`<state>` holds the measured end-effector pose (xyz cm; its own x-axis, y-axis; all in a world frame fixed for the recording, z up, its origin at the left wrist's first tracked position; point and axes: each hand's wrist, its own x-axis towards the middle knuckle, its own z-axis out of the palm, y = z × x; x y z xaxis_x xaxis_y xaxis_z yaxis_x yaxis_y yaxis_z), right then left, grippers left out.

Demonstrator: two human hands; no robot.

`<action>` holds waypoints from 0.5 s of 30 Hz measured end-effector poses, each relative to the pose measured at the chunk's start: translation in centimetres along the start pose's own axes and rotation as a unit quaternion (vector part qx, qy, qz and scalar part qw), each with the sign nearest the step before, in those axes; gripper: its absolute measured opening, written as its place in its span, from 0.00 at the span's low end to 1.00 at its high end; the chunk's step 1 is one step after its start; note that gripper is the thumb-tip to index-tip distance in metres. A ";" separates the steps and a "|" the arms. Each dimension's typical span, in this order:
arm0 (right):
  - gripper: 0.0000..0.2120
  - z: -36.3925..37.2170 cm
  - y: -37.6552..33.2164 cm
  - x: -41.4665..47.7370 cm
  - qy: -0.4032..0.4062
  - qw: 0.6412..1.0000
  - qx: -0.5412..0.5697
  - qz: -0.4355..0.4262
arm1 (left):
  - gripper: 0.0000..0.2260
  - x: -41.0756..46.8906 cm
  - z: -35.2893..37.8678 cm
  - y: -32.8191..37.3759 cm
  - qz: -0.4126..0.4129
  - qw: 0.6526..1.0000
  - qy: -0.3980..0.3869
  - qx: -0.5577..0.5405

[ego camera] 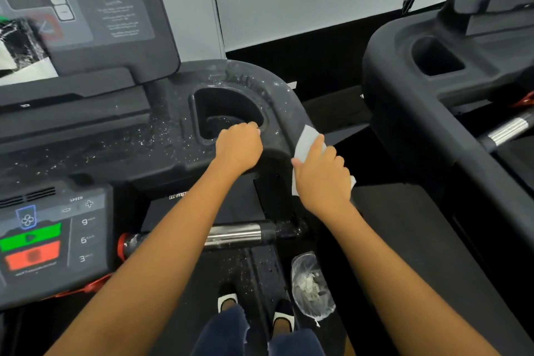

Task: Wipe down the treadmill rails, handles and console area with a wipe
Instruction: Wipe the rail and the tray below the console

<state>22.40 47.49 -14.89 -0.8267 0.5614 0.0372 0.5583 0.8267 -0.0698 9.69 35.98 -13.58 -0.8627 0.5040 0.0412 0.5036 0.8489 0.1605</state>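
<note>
Right grip (320, 173) clutching wipe (305, 141), 3 o'clock of cup holder (225, 107); left grip (238, 147) curled over its rim (console (138, 141) speckled).

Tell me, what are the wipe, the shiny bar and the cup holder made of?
The wipe looks like thin white paper or cloth: it bends softly. The bar seems polished metal, silvery and mirroring light. The cup holder looks like matte black plastic, moulded in one smooth piece, speckled with wet drops or dust.
</note>
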 end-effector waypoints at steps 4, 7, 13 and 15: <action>0.37 0.1 -3.9 6.4 -0.011 0.998 0.051 0.029 | 0.13 1.2 -0.9 -0.6 -0.006 0.998 -0.070 -0.004; 0.35 0.0 -6.7 12.0 -0.022 0.995 0.089 0.034 | 0.13 2.0 -1.6 -0.8 0.013 0.994 -0.105 0.005; 0.30 -0.4 -5.2 9.2 0.005 0.997 0.068 0.033 | 0.13 2.5 -2.4 -1.6 0.040 0.987 -0.148 -0.049; 0.32 -0.2 -4.0 7.0 0.009 0.999 0.020 0.043 | 0.13 2.4 -2.2 -2.0 0.055 0.985 -0.150 -0.068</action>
<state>14.41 48.13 -14.20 -0.7739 0.6315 0.0474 0.6240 0.7732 -0.1136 6.49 35.16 -11.59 -0.7412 0.6330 -0.2235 0.5645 0.7679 0.3027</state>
